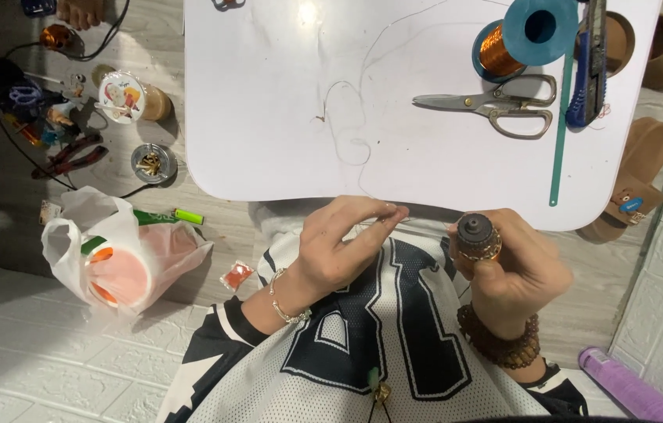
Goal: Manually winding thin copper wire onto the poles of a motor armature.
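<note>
Head view: two hands [425,254], one scissors [496,103], one wire spool [519,37].

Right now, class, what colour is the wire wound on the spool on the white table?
Coppery orange wire, on a blue-flanged spool; head view.

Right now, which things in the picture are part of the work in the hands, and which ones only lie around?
In use:
- left hand, pinching a thin wire
- right hand, gripping a small round tool
- copper wire spool, likely the wire's source

Lying about:
- scissors
- blue utility knife
- green ruler
- plastic bag
- pliers
- purple roll
</note>
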